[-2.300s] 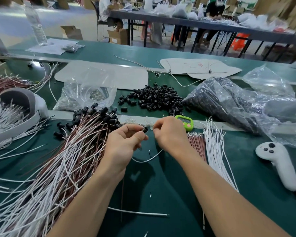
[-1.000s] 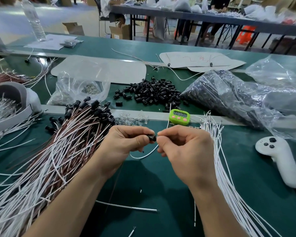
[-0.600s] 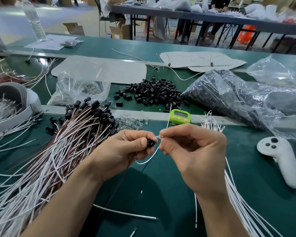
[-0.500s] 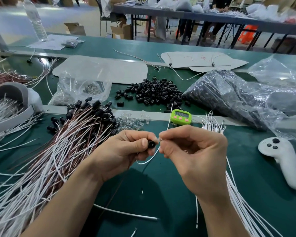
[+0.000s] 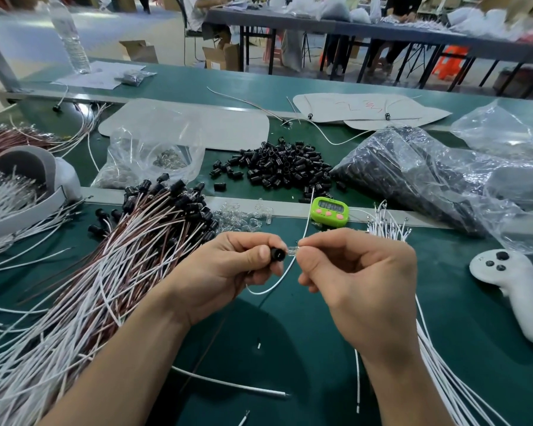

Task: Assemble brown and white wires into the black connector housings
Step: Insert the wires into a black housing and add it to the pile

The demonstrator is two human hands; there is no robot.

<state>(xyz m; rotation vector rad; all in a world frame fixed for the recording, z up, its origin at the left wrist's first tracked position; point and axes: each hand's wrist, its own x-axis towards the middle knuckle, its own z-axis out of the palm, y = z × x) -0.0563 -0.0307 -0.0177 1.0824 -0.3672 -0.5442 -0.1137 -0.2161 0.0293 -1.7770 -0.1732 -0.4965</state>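
Note:
My left hand (image 5: 228,265) pinches a small black connector housing (image 5: 277,254) between thumb and forefinger. My right hand (image 5: 351,272) pinches a clear terminal piece (image 5: 291,251) at the housing's mouth, with a white wire (image 5: 277,279) looping below both hands. A loose heap of black housings (image 5: 277,164) lies beyond the grey rail. Finished brown and white wires with housings (image 5: 105,256) are piled at the left. A bundle of loose white wires (image 5: 391,229) runs down the right behind my right wrist.
A green timer (image 5: 329,210) sits on the rail (image 5: 105,193) beside small clear parts (image 5: 243,215). A white controller (image 5: 517,284) lies right. Plastic bags (image 5: 428,170) of parts fill the back right, another bag (image 5: 148,158) back left. Stray white wires (image 5: 228,384) lie on the green mat.
My hands drew a little closer to me and the housing turned its open end toward the right. The clear terminal now sits at the housing's mouth.

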